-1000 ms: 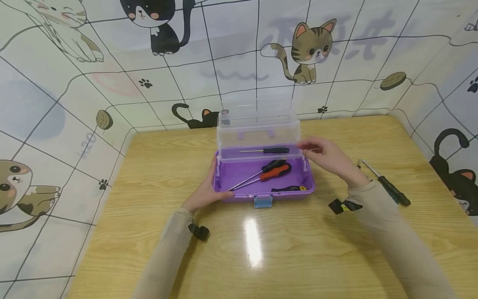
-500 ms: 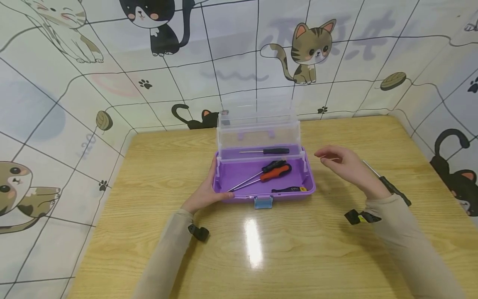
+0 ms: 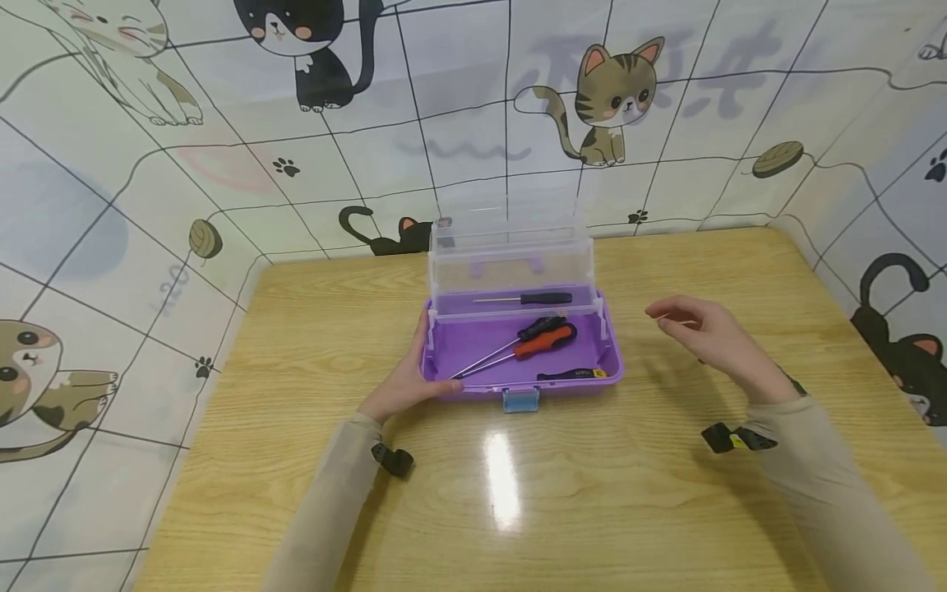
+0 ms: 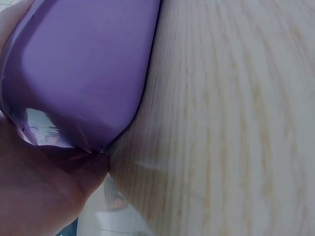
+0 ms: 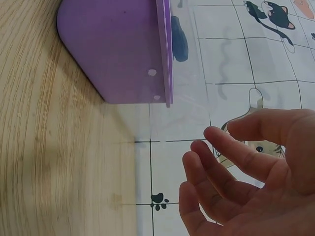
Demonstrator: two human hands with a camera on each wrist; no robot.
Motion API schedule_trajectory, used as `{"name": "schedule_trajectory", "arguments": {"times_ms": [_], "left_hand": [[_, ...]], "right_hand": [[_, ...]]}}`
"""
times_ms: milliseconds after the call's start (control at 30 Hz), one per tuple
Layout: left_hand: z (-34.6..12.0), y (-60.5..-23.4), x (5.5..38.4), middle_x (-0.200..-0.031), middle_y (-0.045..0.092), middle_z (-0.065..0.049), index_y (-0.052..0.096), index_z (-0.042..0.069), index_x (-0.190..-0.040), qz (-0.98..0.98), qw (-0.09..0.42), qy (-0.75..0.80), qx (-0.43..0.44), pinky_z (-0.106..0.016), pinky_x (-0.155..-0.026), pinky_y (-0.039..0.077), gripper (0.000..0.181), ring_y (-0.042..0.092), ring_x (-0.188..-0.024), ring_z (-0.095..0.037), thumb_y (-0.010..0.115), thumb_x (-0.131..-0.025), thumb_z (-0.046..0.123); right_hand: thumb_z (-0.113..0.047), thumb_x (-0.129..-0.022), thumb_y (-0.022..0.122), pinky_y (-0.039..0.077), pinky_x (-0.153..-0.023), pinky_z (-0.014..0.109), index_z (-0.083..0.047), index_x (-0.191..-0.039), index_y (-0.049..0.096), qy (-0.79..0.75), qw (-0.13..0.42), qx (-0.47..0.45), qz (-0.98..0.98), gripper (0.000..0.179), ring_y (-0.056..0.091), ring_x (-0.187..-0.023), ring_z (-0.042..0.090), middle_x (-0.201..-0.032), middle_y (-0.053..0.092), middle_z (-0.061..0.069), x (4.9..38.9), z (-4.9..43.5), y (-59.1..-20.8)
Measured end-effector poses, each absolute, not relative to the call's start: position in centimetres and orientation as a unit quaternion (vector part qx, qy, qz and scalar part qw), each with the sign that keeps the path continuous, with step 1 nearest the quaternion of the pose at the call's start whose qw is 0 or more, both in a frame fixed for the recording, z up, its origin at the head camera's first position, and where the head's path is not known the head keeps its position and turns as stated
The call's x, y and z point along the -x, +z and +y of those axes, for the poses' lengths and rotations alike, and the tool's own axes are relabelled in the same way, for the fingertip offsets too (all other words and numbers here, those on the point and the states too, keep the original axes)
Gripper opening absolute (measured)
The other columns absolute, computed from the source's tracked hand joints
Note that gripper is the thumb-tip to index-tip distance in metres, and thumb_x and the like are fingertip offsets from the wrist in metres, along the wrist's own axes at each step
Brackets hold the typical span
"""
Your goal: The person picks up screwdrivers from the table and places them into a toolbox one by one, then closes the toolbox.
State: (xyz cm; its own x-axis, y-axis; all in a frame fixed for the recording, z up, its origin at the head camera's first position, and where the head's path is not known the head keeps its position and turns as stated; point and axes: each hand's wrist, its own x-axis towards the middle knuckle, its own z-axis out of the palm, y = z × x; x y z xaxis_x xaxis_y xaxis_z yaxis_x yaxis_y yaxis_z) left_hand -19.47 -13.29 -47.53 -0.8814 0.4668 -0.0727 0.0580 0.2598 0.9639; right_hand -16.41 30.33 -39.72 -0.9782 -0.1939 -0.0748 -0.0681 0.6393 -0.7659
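My left hand grips the left end of a purple toolbox, its thumb over the front rim. In the left wrist view, the fingers touch the box's purple wall. A clear lid stands raised at the back. Inside lie a black-handled screwdriver at the rear, another black screwdriver crossing an orange-handled screwdriver, and a slim black-and-yellow tool along the front. My right hand hovers right of the box, fingers loosely bent, holding nothing.
A dark handle shows behind the right wrist; the arm hides most of it. The blue latch hangs at the box's front. Cat-patterned wall covering borders the wooden table at the back and sides.
My right hand has moved away from the toolbox's right end, to the right and slightly nearer, covering more of the screwdriver on the table. The left hand and box have stayed put.
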Motion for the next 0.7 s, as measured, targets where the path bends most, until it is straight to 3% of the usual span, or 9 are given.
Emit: {"name": "schedule_trajectory", "arguments": {"times_ms": [233,367,533,700], "left_hand": [[-13.2,-47.3,19.4,-0.159,-0.011,0.006,-0.016,0.041,-0.151,0.778,0.181,0.579,-0.165,-0.051,-0.114,0.007,0.127,0.000,-0.145,-0.020,0.083,-0.075,0.017],[-13.1,-46.5,19.2,-0.160,-0.013,0.002,-0.017,0.038,-0.151,0.774,0.191,0.581,-0.163,-0.051,-0.114,0.005,0.127,-0.003,-0.145,-0.023,0.082,-0.075,0.013],[-12.9,-44.9,18.7,-0.160,-0.013,-0.002,-0.017,0.029,-0.153,0.766,0.201,0.589,-0.162,-0.052,-0.114,0.005,0.127,-0.002,-0.145,-0.025,0.082,-0.075,0.013],[-13.2,-46.7,19.3,-0.160,-0.012,0.005,-0.016,0.035,-0.152,0.773,0.184,0.583,-0.169,-0.052,-0.114,0.005,0.128,-0.002,-0.145,-0.022,0.084,-0.074,0.022]], "right_hand": [[-0.018,-0.103,0.047,0.045,-0.080,0.029,0.003,-0.129,0.055,-0.407,0.067,0.070,0.908,0.035,0.051,-0.113,0.038,-0.129,0.054,0.025,16.1,31.4,-40.0],[-0.017,-0.103,0.047,0.045,-0.073,0.019,0.003,-0.129,0.055,-0.402,0.059,0.067,0.911,0.034,0.053,-0.108,0.022,-0.127,0.056,0.025,15.7,32.0,-40.1],[-0.017,-0.103,0.047,0.041,-0.077,0.016,0.002,-0.129,0.056,-0.392,0.050,0.059,0.917,0.033,0.047,-0.103,0.002,-0.127,0.056,0.024,15.5,32.8,-40.3],[-0.017,-0.103,0.047,0.040,-0.075,0.014,0.003,-0.130,0.054,-0.396,0.046,0.051,0.916,0.034,0.044,-0.099,-0.007,-0.127,0.055,0.026,15.1,33.7,-40.5]]}}
